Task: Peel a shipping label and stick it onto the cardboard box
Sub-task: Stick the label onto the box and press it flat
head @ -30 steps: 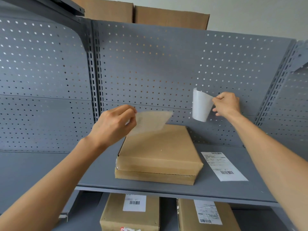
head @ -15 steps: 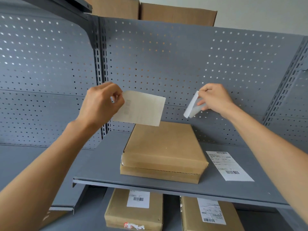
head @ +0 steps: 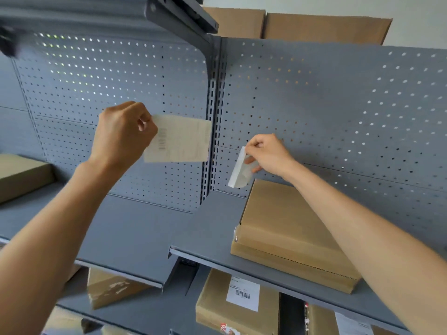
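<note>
Brown cardboard fills the right of the head view: the cardboard box (head: pixel 287 228) lies flat on the grey shelf (head: pixel 150 235), its top bare, with no label on it yet. Above and left of it, the left hand (head: pixel 123 136) is closed in a pinch on one edge of the shipping label (head: pixel 180 139), which hangs in the air in front of the perforated back panel (head: pixel 326 105); a barcode shows faintly through the sheet, so its printed face seems turned away. The right hand (head: pixel 268 153) pinches the backing sheet (head: pixel 239 169), a curled white strip, just above the box's far left corner and not touching it. The two sheets are well apart, so the peeling looks finished.

What remains, as I judge it, is the whole sticking step: getting rid of the backing, bringing the label across to the box, laying it on the top and pressing it flat. The label is off to the left of the box, not over it. On the shelf below, another box (head: pixel 232 308) already carries a white label.
</note>
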`<state>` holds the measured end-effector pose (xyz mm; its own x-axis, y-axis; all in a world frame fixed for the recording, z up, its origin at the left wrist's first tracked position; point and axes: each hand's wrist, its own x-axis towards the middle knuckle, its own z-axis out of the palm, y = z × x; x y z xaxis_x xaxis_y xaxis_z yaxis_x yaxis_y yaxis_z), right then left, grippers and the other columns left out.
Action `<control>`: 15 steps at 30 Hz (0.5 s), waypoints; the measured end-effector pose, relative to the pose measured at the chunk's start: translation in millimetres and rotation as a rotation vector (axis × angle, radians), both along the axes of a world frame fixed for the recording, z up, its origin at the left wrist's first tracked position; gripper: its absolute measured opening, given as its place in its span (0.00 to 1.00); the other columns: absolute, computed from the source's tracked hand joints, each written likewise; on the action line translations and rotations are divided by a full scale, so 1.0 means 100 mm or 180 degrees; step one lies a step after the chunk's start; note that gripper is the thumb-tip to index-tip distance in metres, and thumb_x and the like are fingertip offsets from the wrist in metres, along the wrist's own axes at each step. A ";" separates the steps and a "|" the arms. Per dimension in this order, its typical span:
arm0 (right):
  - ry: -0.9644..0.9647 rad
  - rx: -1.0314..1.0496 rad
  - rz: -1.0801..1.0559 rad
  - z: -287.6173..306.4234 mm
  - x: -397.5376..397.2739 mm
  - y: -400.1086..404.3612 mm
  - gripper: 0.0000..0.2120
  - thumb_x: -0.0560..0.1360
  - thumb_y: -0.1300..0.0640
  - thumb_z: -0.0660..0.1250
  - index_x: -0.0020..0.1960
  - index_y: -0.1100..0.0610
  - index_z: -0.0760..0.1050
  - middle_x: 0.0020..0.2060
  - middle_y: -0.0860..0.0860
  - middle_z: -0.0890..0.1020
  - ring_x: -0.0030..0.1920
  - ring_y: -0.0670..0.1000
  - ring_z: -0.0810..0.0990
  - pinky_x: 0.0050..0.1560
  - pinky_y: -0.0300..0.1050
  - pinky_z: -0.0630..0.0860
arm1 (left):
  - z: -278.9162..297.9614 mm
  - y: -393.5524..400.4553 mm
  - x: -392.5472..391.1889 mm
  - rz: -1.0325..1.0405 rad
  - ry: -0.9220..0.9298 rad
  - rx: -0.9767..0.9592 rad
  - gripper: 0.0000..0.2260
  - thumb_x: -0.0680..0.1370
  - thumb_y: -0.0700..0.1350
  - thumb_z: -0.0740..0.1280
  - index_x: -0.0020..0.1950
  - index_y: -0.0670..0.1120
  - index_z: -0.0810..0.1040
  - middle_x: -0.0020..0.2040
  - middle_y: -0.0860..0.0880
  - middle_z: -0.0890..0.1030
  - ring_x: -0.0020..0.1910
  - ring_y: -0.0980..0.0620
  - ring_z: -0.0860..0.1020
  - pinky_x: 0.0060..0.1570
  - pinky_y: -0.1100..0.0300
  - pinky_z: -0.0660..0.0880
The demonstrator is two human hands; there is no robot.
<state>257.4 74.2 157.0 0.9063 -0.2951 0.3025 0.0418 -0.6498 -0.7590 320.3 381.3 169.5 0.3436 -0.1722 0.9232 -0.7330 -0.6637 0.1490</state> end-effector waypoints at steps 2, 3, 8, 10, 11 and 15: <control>0.0109 -0.0271 0.0072 -0.11 0.14 0.21 0.07 0.79 0.62 0.65 0.43 0.59 0.79 0.44 0.56 0.85 0.43 0.52 0.86 0.36 0.50 0.84 | -0.04 0.10 0.01 0.0100 0.0102 -0.0042 0.03 0.72 0.31 0.68 0.40 0.35 0.81 0.37 0.40 0.83 0.33 0.43 0.79 0.33 0.61 0.71; 0.0199 -0.0612 0.0131 -0.18 0.20 0.30 0.07 0.79 0.61 0.64 0.44 0.61 0.79 0.43 0.57 0.84 0.40 0.53 0.83 0.34 0.49 0.82 | -0.05 0.13 0.01 0.0120 0.0130 -0.0045 0.03 0.72 0.32 0.68 0.40 0.35 0.81 0.37 0.40 0.83 0.33 0.42 0.79 0.32 0.58 0.73; 0.1087 -0.2415 0.0400 -0.48 0.25 0.62 0.10 0.71 0.65 0.60 0.32 0.57 0.67 0.28 0.54 0.67 0.30 0.53 0.62 0.31 0.45 0.60 | -0.09 -0.04 -0.03 -0.0005 0.0199 0.0071 0.04 0.72 0.33 0.66 0.39 0.37 0.80 0.36 0.42 0.82 0.32 0.40 0.79 0.30 0.48 0.78; 0.1113 -0.2685 0.0534 -0.56 0.21 0.70 0.14 0.68 0.68 0.58 0.31 0.54 0.59 0.27 0.51 0.59 0.30 0.53 0.58 0.31 0.46 0.58 | -0.09 -0.21 -0.05 -0.0068 0.0230 0.0147 0.05 0.73 0.34 0.66 0.39 0.37 0.80 0.37 0.43 0.82 0.32 0.40 0.79 0.29 0.47 0.78; 0.1118 -0.2773 0.0604 -0.59 0.18 0.72 0.15 0.67 0.69 0.58 0.31 0.54 0.58 0.28 0.50 0.59 0.31 0.53 0.59 0.31 0.46 0.58 | -0.09 -0.29 -0.06 -0.0111 0.0235 0.0173 0.05 0.73 0.34 0.66 0.39 0.38 0.80 0.37 0.43 0.82 0.32 0.40 0.79 0.29 0.47 0.78; 0.1243 -0.3010 0.0749 -0.67 0.09 0.72 0.17 0.68 0.70 0.61 0.31 0.54 0.57 0.28 0.52 0.60 0.33 0.53 0.60 0.32 0.45 0.59 | -0.13 -0.53 -0.10 -0.0311 0.0184 0.0237 0.05 0.74 0.35 0.66 0.39 0.38 0.79 0.36 0.43 0.81 0.31 0.40 0.78 0.29 0.47 0.78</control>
